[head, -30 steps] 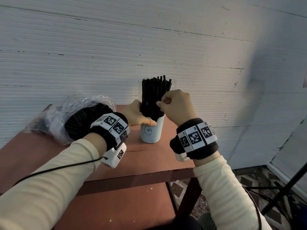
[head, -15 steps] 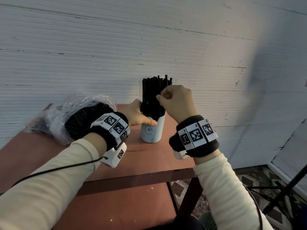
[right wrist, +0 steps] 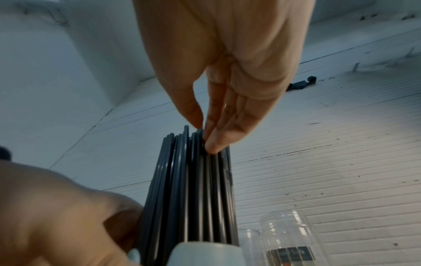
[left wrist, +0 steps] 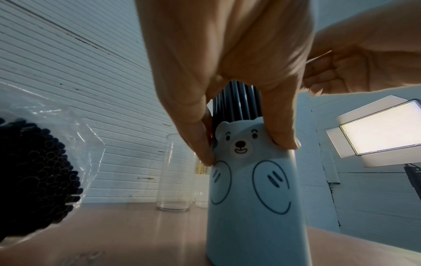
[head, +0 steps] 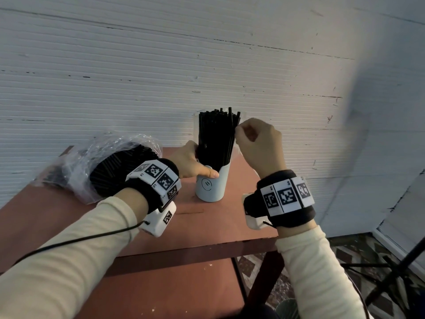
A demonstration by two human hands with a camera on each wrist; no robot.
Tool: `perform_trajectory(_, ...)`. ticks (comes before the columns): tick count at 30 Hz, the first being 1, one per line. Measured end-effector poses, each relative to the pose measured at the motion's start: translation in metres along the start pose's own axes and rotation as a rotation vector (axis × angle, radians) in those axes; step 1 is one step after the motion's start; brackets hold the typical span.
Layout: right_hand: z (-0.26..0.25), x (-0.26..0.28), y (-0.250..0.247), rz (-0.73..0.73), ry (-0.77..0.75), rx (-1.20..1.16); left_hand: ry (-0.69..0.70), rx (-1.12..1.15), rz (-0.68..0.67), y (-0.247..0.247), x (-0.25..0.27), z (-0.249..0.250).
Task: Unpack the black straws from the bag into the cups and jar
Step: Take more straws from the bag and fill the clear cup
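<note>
Since a second ago the right hand (head: pixel 258 143) has risen from the middle of the straws (head: pixel 216 137) to near their tops, where its thumb and fingertips (right wrist: pixel 213 145) pinch the upper ends of a few on the bundle's right side. The left hand (head: pixel 190 161) stays where it was, thumb and fingers curled round the rim of the cup (head: pixel 212 185) and the straw bundle just above it. The cup has not shifted; it stands upright, pale blue with a bear face, packed with black straws.

The table (head: pixel 218 222) is reddish-brown and stands against a white ribbed wall (head: pixel 138 65). At its left lies the bag (head: pixel 76 162), clear plastic, on its side and with many straws inside, their open ends toward the camera. Behind the cup, near the wall, stand a clear glass (left wrist: pixel 175 172) and a clear jar (right wrist: pixel 289 237), both without straws. A lit lamp panel (left wrist: pixel 382 126) hangs at the right. A patterned floor (head: pixel 345 261) shows below the table's right edge.
</note>
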State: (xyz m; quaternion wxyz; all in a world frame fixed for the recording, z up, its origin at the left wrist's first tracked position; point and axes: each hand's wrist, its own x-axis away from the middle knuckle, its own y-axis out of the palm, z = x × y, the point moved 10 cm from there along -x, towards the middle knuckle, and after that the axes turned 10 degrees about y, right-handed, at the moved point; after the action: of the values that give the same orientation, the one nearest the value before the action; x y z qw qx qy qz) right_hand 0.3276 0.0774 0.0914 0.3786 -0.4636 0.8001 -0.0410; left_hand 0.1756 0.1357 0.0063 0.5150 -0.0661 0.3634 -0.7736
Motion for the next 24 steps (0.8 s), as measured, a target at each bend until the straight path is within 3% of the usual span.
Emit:
perform_trajectory(17,0.011,0.001,0.027,-0.187,0.033,0.173,-0.039,-0.058,0.026,-0.001,-0.001,-0.003)
perform_trajectory(24,0.017,0.008,0.022,-0.182,0.042,0.117,-0.086,-0.024,0.057,-0.001,0.0,-0.008)
